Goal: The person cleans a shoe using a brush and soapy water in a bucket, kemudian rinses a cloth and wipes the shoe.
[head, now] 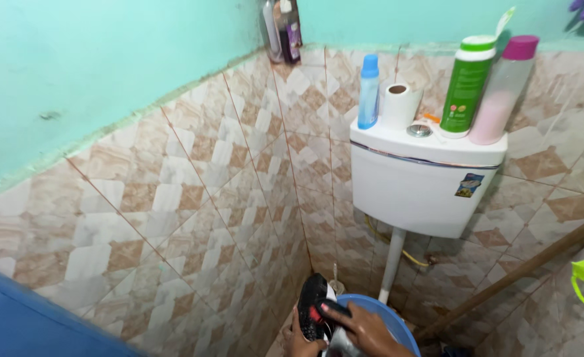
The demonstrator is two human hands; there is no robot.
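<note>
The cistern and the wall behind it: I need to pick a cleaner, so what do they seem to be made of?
The cistern looks like glossy white plastic, though glazed ceramic is possible: smooth, thin lid edge, soft sheen. The lower wall is glazed ceramic tile, beige and white with grout lines. The upper wall looks like turquoise-painted plaster, matte and scuffed.

both hands [335, 327] low in view (bottom edge), close together, fingers curled
</note>
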